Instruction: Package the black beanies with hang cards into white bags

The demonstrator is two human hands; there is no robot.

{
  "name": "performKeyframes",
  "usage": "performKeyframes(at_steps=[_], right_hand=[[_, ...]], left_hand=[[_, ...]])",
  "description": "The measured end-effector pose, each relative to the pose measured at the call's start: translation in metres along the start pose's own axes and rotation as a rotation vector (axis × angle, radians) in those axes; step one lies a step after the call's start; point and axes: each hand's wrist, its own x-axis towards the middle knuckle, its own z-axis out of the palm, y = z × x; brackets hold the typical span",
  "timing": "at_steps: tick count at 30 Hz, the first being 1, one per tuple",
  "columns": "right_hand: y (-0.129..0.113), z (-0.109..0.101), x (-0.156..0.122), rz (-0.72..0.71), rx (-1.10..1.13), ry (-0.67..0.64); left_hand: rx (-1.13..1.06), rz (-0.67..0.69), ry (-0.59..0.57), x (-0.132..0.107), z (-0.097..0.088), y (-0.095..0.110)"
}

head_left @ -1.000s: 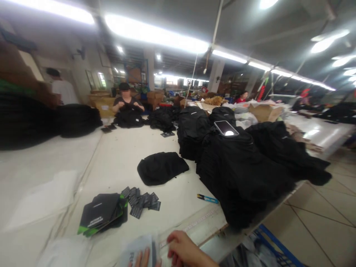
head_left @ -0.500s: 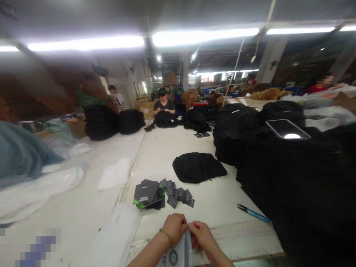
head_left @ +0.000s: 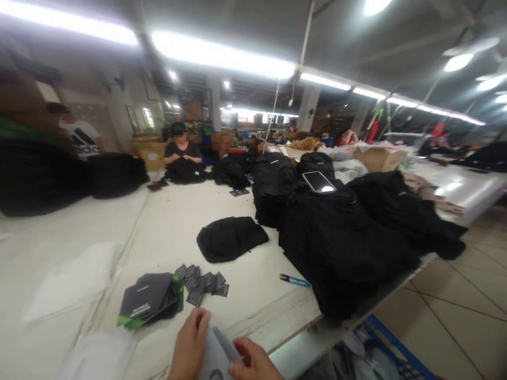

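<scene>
One left hand (head_left: 189, 344) and one right hand (head_left: 254, 361) are being counted at the bottom edge, with one plastic sleeve (head_left: 217, 354) being held by the right. On the white table (head_left: 158, 221), one loose black garment (head_left: 229, 238), one stack of printed cards (head_left: 146, 295) and one cluster of small dark tags (head_left: 202, 282), too many to tally exactly, are being shown. One smartphone (head_left: 318, 182) is being supported by one heap of black garments (head_left: 340, 248), and one utility knife (head_left: 293, 280) is being kept beside it. One seated person (head_left: 182, 150) and one standing person (head_left: 75, 134) are also being counted.
</scene>
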Motion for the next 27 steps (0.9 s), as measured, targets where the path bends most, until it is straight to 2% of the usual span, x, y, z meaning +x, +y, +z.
performKeyframes(at_steps=[3, 6, 7, 9, 10, 13, 16, 18, 19, 21, 23, 25, 27], right_hand=[[-0.006, -0.019, -0.010, -0.090, 0.097, -0.011], [0.014, -0.066, -0.042, -0.003, 0.191, -0.021], [0.027, -0.087, -0.058, 0.067, 0.271, -0.010], [0.059, -0.128, -0.095, 0.300, 0.498, 0.019], [0.077, -0.146, -0.115, 0.408, 0.608, 0.074], [0.128, -0.176, -0.165, 0.632, 0.831, 0.260], [0.169, -0.172, -0.183, 0.675, 0.940, 0.503], [0.187, -0.155, -0.178, 0.670, 0.960, 0.629], [0.193, -0.145, -0.173, 0.682, 0.959, 0.641], [0.195, -0.122, -0.161, 0.735, 0.947, 0.566], [0.185, -0.103, -0.149, 0.757, 0.939, 0.457], [0.165, -0.092, -0.136, 0.693, 0.890, 0.316], [0.139, -0.090, -0.121, 0.548, 0.800, 0.134]], left_hand=[[-0.112, 0.020, -0.013, -0.019, 0.018, 0.020], [-0.044, 0.084, -0.079, -0.042, 0.018, 0.004], [-0.001, 0.100, -0.118, -0.052, 0.015, -0.008], [0.091, 0.123, -0.168, -0.075, 0.011, -0.035], [0.141, 0.143, -0.173, -0.086, 0.009, -0.048], [0.287, 0.267, -0.188, -0.115, 0.011, -0.075], [0.391, 0.368, -0.199, -0.127, 0.017, -0.079], [0.437, 0.370, -0.205, -0.127, 0.018, -0.074], [0.450, 0.360, -0.215, -0.127, 0.018, -0.072], [0.447, 0.335, -0.234, -0.126, 0.016, -0.068], [0.410, 0.294, -0.224, -0.124, 0.011, -0.069], [0.360, 0.236, -0.209, -0.118, 0.005, -0.070], [0.308, 0.202, -0.190, -0.101, -0.002, -0.067]])
